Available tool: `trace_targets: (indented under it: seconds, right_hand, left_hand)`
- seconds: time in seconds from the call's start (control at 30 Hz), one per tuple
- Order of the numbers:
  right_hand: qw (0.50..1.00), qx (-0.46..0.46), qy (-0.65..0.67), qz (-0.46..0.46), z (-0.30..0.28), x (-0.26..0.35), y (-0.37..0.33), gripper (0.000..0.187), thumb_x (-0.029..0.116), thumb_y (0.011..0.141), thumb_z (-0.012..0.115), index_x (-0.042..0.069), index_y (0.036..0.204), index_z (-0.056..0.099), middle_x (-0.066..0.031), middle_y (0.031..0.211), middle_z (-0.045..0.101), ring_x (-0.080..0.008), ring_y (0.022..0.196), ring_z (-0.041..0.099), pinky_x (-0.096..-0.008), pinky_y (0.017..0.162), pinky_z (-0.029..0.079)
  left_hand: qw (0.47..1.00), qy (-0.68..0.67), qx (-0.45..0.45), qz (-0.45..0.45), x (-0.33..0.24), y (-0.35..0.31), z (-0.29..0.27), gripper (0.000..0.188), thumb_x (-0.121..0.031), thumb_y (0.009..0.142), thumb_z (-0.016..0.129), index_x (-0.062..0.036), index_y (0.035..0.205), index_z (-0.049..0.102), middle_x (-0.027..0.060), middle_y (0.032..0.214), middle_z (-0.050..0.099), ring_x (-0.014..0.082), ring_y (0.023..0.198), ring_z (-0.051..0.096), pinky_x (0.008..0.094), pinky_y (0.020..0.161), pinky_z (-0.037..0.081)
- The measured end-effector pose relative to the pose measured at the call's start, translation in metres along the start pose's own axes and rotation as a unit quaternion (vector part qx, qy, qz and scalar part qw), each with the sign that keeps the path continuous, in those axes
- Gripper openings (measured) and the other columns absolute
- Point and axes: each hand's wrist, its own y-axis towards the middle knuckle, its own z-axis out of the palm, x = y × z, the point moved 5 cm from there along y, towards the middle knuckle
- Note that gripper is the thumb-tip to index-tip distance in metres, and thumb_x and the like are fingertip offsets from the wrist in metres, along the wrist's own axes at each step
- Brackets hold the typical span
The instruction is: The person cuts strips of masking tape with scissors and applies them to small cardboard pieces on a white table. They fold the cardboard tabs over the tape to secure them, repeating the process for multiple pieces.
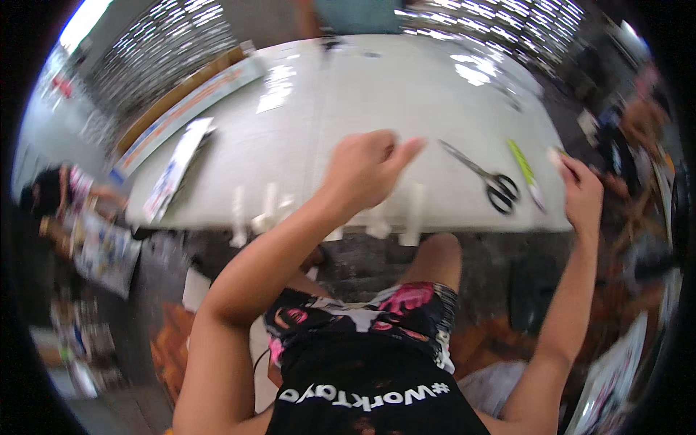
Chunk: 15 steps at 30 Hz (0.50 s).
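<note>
Over the near middle of the white table point(406, 87), my left hand point(362, 170) is blurred by motion. Its fingers are curled in and the thumb sticks out to the right; whether anything lies inside the fingers is hidden. At the table's right edge, my right hand point(582, 194) pinches a small pale thing point(556, 157) whose kind is unclear. Between the hands lie black-handled scissors point(502, 193) and a slim green pen-like tool point(523, 168). Several whitish strips, like tape, hang at the near edge, among them a left strip point(238, 216) and a right strip point(415, 214).
A long white-and-blue box point(192, 109) lies along the table's left side, near a long white package point(177, 168). Across the far edge stands a person in a teal top point(359, 16). Other people are at the left point(69, 185) and right point(645, 119).
</note>
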Motion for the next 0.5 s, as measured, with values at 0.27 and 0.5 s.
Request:
trace_targets:
  seconds: [0.27,0.5]
  right_hand:
    - [0.986,0.085,-0.142,0.022,0.040,-0.055,0.014,0.022,0.005,0.091,0.066,-0.002,0.111,0.071,-0.0193,0.108,0.073,-0.0323,0.108,0.069,-0.0385,0.098,0.050]
    - [0.990,-0.033,-0.037,-0.135,0.033,0.034,-0.022,0.012,0.007,0.092,0.068,-0.003,0.099,0.070,-0.0156,0.102,0.072,-0.0300,0.098,0.069,-0.0372,0.092,0.051]
  left_hand:
    - [0.977,0.177,0.114,0.044,0.084,0.052,0.051,0.036,-0.032,0.098,0.059,-0.0058,0.121,0.069,0.0234,0.139,0.053,0.0389,0.125,0.052,0.0538,0.107,0.038]
    - [0.973,0.223,0.050,0.035,0.133,0.057,-0.052,0.050,-0.031,0.087,0.076,-0.0098,0.131,0.066,0.0190,0.142,0.057,0.0375,0.128,0.056,0.0460,0.109,0.045]
